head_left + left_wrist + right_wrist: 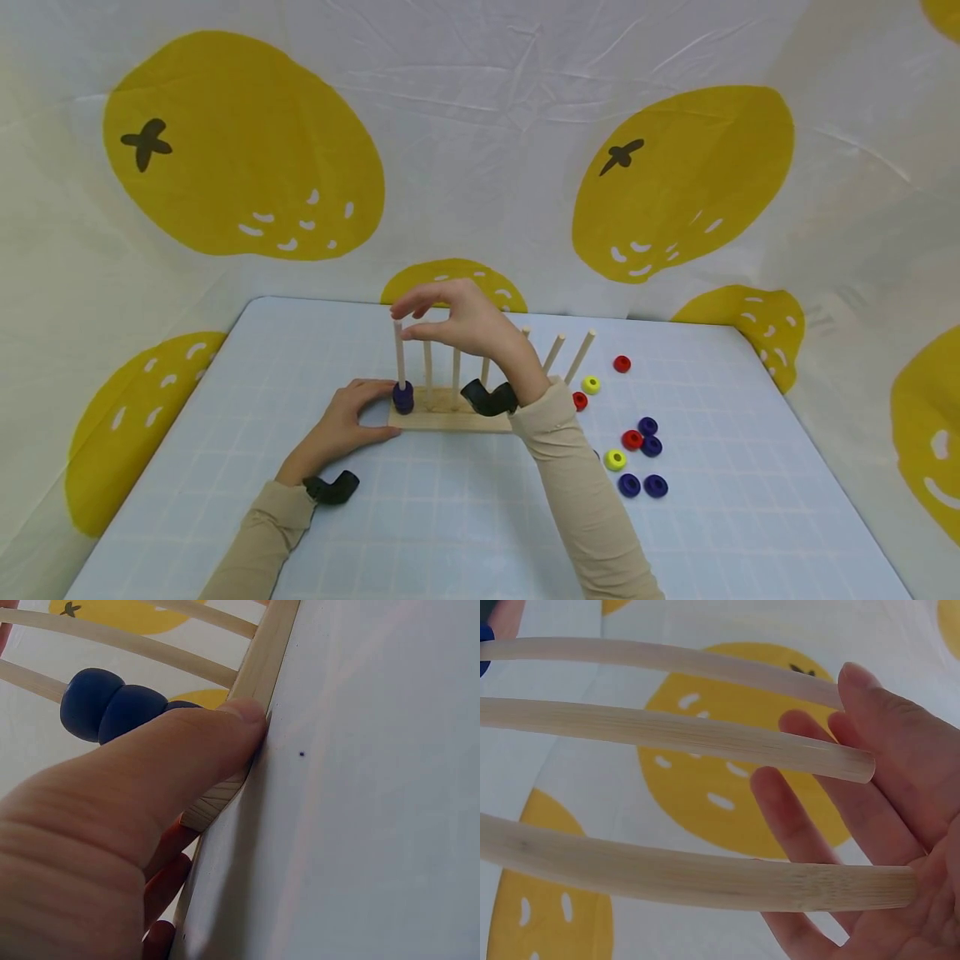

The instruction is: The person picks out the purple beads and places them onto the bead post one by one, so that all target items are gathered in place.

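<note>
A wooden peg stand (pixel 457 421) with upright pegs stands on the table. Dark blue rings (pixel 403 397) are stacked at the bottom of its leftmost peg (pixel 401 357); the left wrist view shows these blue rings (pixel 135 709) partly behind the thumb. My left hand (pixel 347 425) grips the left end of the wooden base (pixel 262 667), thumb on the front edge and fingers behind. My right hand (pixel 468 321) is raised at the top of the leftmost peg, its thumb and fingers spread apart. In the right wrist view, nothing is between the right hand's fingers (pixel 802 817).
Loose rings lie right of the stand: a red ring (pixel 622 364) at the back, a yellow ring (pixel 591 385), another yellow ring (pixel 615 460) and several blue rings (pixel 656 486). My right forearm (pixel 577 492) crosses in front of the stand. A fruit-patterned curtain (pixel 480 167) hangs behind the table (pixel 420 533).
</note>
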`<state>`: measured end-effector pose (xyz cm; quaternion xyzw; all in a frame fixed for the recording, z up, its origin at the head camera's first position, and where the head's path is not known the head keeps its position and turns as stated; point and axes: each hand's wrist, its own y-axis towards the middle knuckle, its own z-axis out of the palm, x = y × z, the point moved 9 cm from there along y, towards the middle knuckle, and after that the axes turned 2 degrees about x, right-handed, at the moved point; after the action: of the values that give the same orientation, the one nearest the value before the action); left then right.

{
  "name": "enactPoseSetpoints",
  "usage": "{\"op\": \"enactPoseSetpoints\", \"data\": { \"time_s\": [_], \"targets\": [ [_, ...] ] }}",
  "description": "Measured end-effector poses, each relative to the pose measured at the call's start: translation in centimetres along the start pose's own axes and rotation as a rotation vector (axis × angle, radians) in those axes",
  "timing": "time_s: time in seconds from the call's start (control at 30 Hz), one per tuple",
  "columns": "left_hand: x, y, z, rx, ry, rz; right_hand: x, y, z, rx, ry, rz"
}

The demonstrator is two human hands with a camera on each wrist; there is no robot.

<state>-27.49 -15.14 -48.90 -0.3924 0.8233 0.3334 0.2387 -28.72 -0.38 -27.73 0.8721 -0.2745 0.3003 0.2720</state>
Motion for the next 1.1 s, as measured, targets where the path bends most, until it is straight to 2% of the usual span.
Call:
{"op": "enactPoseSetpoints", "data": {
  "time_s": [0.13, 0.33, 0.57, 0.7, 1.1],
  "targets": [
    [0.1, -0.1, 0.0, -0.008, -0.004, 0.009, 0.1, 0.0, 0.0, -0.013, 0.017, -0.012],
    [0.1, -0.1, 0.0, -0.015, 0.000, 0.012, 0.1, -0.1, -0.6, -0.045, 0.113, -0.036],
    [0.1, -0.1, 0.1, -0.016, 0.010, 0.018, 1.0, -0.6, -2.2, -0.114, 0.131, -0.080],
    [-0.1, -0.1, 0.0, -0.019, 0.022, 0.040, 1.6, -1.5, -3.1, -0.152, 0.122, -0.093],
    [-0.2, -0.1, 0.0, -0.015, 0.012, 0.037, 2.4, -5.0, -4.6, -0.242, 0.091, -0.110]
  ]
}}
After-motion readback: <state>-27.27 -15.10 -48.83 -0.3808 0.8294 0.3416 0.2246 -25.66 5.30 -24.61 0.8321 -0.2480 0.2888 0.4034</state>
